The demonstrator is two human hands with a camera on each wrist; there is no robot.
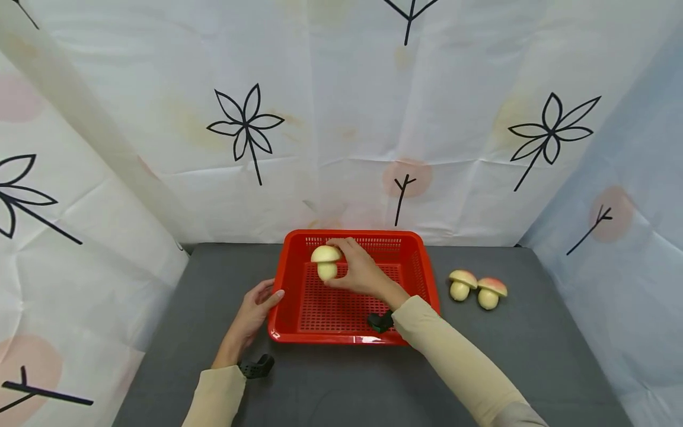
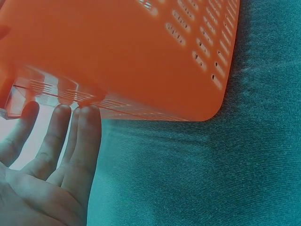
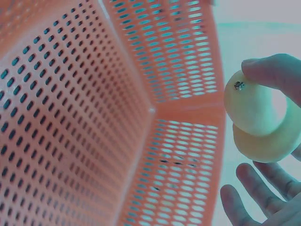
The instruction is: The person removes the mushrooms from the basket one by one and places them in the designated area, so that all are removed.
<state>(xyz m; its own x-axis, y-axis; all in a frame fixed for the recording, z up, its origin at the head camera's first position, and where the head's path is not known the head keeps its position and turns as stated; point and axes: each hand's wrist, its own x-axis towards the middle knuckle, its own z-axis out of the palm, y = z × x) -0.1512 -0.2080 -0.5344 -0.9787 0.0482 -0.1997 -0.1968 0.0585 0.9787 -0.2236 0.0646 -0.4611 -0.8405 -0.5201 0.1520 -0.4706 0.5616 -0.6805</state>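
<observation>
A pale yellow toy mushroom (image 1: 326, 262) stands upright in the grasp of my right hand (image 1: 358, 268), above the left back part of a red plastic basket (image 1: 352, 340). The right wrist view shows the thumb against the mushroom's rounded stem (image 3: 256, 106), with some fingers spread below the cap; the forefinger is mostly hidden. At the basket's left side, my left hand (image 1: 256, 311) holds the rim, thumb over it. Its other fingers (image 2: 87, 136) reach the slotted outer wall from outside in the left wrist view.
Two more toy mushrooms with reddish caps, one on the left (image 1: 462, 284) and one on the right (image 1: 490, 293), lie side by side right of the basket. The grey table (image 1: 331, 391) ends at a patterned white cloth (image 1: 341, 118) behind and at both sides.
</observation>
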